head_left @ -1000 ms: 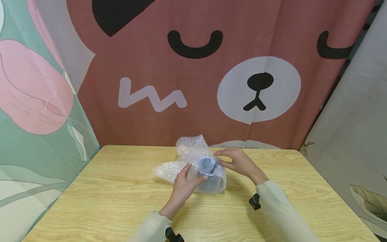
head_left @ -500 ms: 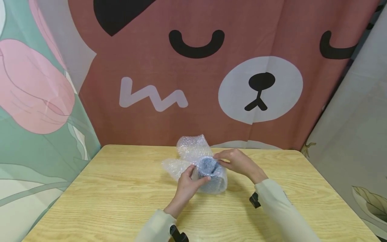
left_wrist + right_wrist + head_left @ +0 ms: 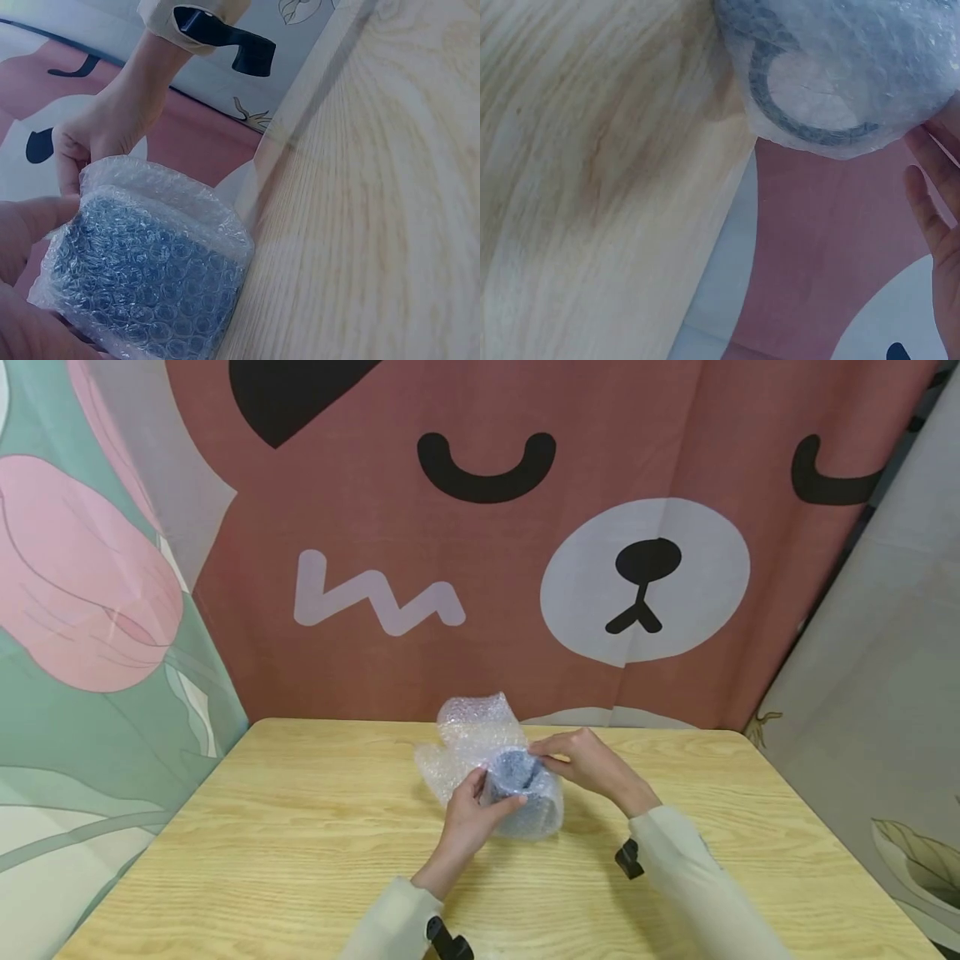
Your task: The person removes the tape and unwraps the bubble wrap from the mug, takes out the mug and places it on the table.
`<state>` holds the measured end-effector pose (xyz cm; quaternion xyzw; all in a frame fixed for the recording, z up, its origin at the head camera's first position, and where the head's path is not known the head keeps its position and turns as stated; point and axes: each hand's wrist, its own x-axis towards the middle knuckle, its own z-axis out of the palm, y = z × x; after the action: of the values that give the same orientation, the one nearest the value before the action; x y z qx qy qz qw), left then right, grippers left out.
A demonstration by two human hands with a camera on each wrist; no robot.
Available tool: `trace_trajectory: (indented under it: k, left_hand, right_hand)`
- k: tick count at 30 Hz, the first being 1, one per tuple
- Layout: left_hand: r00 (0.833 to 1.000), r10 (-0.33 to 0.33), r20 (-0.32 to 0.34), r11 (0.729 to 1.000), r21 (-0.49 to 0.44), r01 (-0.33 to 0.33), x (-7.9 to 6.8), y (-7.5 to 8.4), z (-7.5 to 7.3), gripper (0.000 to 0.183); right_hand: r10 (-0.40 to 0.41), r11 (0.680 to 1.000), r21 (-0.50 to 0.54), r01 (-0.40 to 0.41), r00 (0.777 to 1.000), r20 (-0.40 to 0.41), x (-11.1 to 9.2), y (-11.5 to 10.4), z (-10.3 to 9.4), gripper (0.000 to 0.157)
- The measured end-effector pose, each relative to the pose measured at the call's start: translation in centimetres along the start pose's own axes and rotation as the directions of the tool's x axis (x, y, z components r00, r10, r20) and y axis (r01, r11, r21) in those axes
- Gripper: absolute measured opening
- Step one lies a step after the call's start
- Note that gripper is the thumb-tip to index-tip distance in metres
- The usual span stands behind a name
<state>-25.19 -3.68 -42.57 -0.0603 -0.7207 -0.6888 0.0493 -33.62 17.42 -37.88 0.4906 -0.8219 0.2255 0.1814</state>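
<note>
A blue mug (image 3: 516, 770) stands on the wooden table, partly wrapped in clear bubble wrap (image 3: 480, 722). Its looped handle (image 3: 762, 84) shows through the plastic in the right wrist view. My left hand (image 3: 467, 822) grips the mug's near left side through the wrap, thumb in front and fingers at the left. At the rim's far right, my right hand (image 3: 596, 768) pinches the wrap with thumb and fingertips. Loose wrap spreads to the left and rises behind the mug. In the left wrist view, the bubbles lie closely over the blue wall.
The light wooden table (image 3: 300, 827) extends around the mug on all sides. Behind it hangs a curtain (image 3: 360, 677) with a bear print. More printed cloth hangs at the left and right. Small black cameras (image 3: 630, 858) sit on both wrists.
My left hand has shifted slightly right along the mug, and the loose left flap of wrap has drawn in toward it. My right fingertips have moved in onto the wrap at the rim.
</note>
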Motion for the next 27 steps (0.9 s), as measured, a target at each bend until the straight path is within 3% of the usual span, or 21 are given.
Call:
trace_trajectory:
  k: [6,12,27]
  left_hand:
    - [1.000,0.000,-0.005,1.000,0.012,0.000,-0.2,0.1,0.0,0.079]
    - [1.000,-0.018,-0.008,1.000,0.021,0.018,-0.5,0.3,0.1,0.083]
    - [1.000,-0.014,-0.010,0.999,0.048,0.014,-0.2,0.1,0.0,0.083]
  right_hand:
    - [-0.019,1.000,-0.017,0.018,0.997,-0.074,-0.3,0.1,0.6,0.021]
    - [0.019,0.999,0.031,-0.015,0.991,-0.132,-0.6,0.1,1.1,0.020]
    - [0.129,0.988,0.107,-0.114,0.981,-0.146,-0.6,0.0,1.5,0.020]
